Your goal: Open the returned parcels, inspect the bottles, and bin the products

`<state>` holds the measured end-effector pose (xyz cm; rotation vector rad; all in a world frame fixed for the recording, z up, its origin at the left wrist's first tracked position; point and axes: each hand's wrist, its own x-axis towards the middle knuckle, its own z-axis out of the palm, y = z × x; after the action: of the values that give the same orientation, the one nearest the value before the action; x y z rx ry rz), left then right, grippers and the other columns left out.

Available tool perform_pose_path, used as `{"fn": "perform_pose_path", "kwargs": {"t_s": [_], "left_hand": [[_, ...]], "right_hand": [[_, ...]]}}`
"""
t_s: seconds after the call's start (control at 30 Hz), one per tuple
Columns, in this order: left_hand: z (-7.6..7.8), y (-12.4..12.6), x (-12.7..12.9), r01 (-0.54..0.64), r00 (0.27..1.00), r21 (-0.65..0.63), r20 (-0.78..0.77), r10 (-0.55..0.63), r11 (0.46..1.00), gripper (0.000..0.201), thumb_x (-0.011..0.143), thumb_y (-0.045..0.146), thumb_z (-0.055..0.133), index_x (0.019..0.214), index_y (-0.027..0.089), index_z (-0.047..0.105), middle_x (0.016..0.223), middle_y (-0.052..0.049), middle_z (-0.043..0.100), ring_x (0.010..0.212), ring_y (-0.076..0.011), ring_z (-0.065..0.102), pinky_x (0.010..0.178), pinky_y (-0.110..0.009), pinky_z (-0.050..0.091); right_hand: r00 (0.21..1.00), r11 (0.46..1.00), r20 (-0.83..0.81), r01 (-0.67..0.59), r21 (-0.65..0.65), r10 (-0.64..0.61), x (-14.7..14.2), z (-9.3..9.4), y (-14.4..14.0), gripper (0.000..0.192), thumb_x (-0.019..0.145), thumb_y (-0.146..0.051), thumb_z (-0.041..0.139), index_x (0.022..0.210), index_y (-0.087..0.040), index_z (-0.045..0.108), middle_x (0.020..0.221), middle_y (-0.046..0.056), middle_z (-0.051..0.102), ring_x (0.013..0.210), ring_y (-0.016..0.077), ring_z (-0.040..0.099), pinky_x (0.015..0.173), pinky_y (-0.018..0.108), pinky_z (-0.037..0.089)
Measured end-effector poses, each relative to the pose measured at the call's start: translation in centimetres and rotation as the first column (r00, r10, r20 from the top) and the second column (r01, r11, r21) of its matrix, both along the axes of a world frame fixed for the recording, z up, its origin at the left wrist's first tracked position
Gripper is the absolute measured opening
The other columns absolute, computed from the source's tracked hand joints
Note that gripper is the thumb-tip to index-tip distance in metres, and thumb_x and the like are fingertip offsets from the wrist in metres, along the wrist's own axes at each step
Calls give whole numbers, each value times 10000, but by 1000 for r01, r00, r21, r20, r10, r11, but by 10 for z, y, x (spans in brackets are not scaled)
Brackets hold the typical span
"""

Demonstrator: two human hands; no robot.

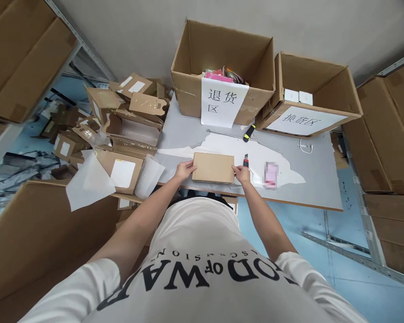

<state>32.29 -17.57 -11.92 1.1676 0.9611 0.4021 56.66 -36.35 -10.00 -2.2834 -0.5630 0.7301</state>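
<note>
The grey surface (323, 179) was evenly lit; outer cartons (23, 58) were stretched, and a pink object (271, 174) was pixelated.

A plain pale-grey wall (138, 36) closes the rear of the workspace, evenly lit and darkening toward the upper right corner. Before it stands a table (326, 188) with a grey top and a thin brown front edge, above a light-blue floor (272, 251) visible on both sides. Metal racks, one at left (81, 41) and one at right (338, 249), flank the table beside large brown cartons (23, 54).
</note>
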Motion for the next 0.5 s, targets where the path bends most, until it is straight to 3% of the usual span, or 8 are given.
{"fn": "perform_pose_path", "kwargs": {"t_s": [0.27,0.4,0.5], "left_hand": [[-7,-5,-2,-46,999,-7,13,46,999,776,579,426,826,1239,84,600,1304,-172,578,1226,-348,534,1023,-492,456],[-19,-16,-18,-82,996,7,-36,82,997,680,718,491,695,1251,82,589,1312,-170,575,1215,-313,552,1028,-473,452],[-29,-30,-39,-35,997,48,-67,38,998,654,713,463,696,1246,98,596,1336,-166,557,1244,-288,531,1085,-445,392]], "right_hand": [[999,998,-8,39,55,-38,-4,-7,-2,397,805,-540,557,773,-169,692,707,54,707,572,162,650,577,271,522],[996,985,-71,71,157,-61,-12,-14,-17,437,846,-504,479,978,-145,692,909,96,731,732,188,690,728,328,553],[987,963,-148,93,252,-56,-24,-24,-40,450,844,-402,487,1177,-133,623,1142,148,680,926,210,691,894,385,523]]}}
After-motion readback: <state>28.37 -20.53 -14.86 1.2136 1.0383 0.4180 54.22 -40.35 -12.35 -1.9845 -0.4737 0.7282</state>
